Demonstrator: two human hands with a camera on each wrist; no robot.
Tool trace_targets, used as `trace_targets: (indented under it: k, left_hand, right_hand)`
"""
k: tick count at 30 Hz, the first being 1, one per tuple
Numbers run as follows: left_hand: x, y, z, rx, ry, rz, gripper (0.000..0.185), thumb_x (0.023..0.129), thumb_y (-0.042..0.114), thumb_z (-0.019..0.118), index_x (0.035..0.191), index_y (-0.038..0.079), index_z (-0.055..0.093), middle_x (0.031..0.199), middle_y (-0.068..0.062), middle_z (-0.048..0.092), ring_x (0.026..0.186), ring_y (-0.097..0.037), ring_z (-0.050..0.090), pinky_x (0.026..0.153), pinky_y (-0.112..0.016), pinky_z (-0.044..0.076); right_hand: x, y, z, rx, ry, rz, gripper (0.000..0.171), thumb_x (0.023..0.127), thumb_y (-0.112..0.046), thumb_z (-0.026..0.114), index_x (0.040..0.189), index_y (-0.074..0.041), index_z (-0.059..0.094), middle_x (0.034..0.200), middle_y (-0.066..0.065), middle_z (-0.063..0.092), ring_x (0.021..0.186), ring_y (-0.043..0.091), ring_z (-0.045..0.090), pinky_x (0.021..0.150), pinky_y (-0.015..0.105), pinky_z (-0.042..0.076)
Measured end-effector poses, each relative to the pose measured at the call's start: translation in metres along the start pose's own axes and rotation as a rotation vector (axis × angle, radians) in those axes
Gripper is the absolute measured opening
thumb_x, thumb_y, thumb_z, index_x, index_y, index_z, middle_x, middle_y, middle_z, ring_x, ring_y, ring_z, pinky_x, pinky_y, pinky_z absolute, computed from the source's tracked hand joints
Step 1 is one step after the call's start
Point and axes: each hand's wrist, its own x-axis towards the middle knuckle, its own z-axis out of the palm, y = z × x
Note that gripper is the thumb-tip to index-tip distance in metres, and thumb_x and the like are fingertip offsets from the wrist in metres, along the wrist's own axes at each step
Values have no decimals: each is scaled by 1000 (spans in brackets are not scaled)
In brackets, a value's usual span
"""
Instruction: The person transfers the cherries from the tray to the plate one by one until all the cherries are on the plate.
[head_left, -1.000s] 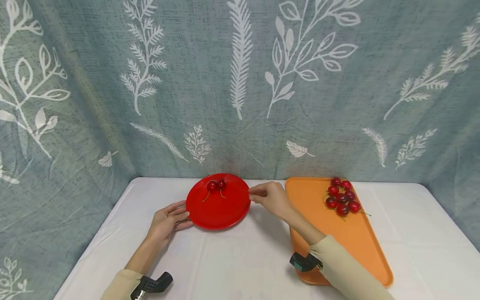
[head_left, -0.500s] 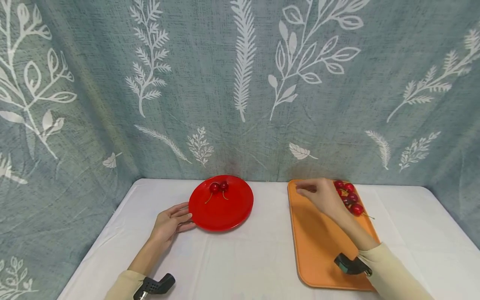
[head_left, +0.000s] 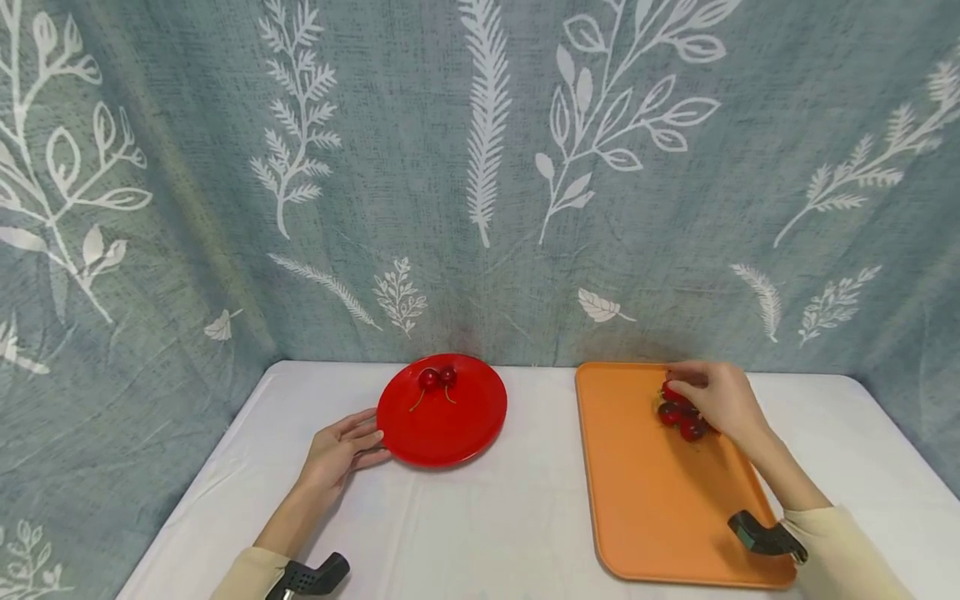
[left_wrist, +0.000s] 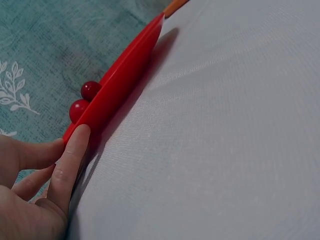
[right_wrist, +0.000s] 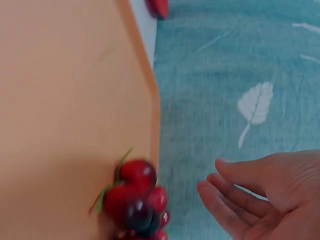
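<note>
At the left edge of a round red plate (head_left: 441, 433), my left hand (head_left: 333, 450) pinches the rim, thumb above and fingers below, as the head view shows. In the left wrist view the fingers (left_wrist: 75, 145) lie right at the plate's edge. Two red cherries (head_left: 437, 377) with stems rest on the plate's far part. My right hand (head_left: 723, 404) hovers over a cluster of dark red cherries (head_left: 681, 415) on an orange tray (head_left: 660, 500), hiding part of it. The right wrist view shows the fingers loosely bent beside the cluster, with nothing between them.
White cloth (head_left: 510, 508) covers the table between plate and tray. A blue-green curtain (head_left: 420, 217) with white leaf prints hangs behind the table and along both sides. Each forearm wears a black wrist camera (head_left: 767, 536).
My right hand has moved from the plate's right rim across to the cherries on the tray. The left hand keeps its place at the plate's left rim.
</note>
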Motion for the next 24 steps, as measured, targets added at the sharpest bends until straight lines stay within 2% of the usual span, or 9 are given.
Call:
trace_targets:
  k: [4, 9, 14, 19, 21, 24]
  left_hand:
    - [0, 1, 0, -5, 5, -7, 53, 98, 3, 56, 146, -5, 36, 138, -26, 51, 90, -18, 72, 78, -32, 59]
    - [0, 2, 1, 2, -3, -8, 53, 98, 3, 55, 147, -4, 36, 140, -27, 49, 91, -19, 72, 79, -31, 59]
    - [1, 1, 1, 9, -4, 3, 53, 98, 3, 55, 147, -4, 36, 141, -28, 48, 93, -19, 72, 79, -31, 59]
    - [1, 1, 1, 6, 0, -3, 53, 98, 4, 55, 147, -3, 36, 141, -28, 47, 93, -19, 72, 79, -30, 59]
    - [1, 0, 1, 4, -1, -3, 53, 98, 4, 55, 147, -3, 36, 141, -28, 48, 93, -19, 72, 79, -30, 59]
    - [1, 0, 2, 2, 1, -4, 53, 98, 4, 55, 147, -3, 36, 141, -27, 48, 93, -19, 72, 79, -30, 59]
  right_hand:
    - [-7, 12, -8, -33, -56, 39, 34, 88, -4, 70, 116, 13, 63, 105, 29, 68, 89, 42, 68, 74, 52, 57]
    - [-18, 28, -18, -83, -115, 122, 37, 86, -7, 72, 114, 16, 63, 99, 31, 68, 89, 44, 68, 67, 48, 59]
    - [-26, 41, -24, -93, -179, 175, 42, 85, -10, 73, 115, 17, 61, 105, 33, 66, 93, 45, 66, 72, 49, 59]
    - [-33, 49, -28, -163, -194, 246, 45, 83, -14, 74, 113, 18, 61, 104, 33, 66, 95, 47, 64, 77, 56, 55]
    - [-35, 51, -29, -173, -207, 306, 45, 83, -15, 74, 111, 18, 61, 98, 30, 68, 88, 45, 64, 73, 54, 54]
    - [-38, 54, -30, -143, -232, 397, 43, 84, -15, 74, 107, 19, 63, 83, 22, 71, 73, 32, 64, 64, 42, 55]
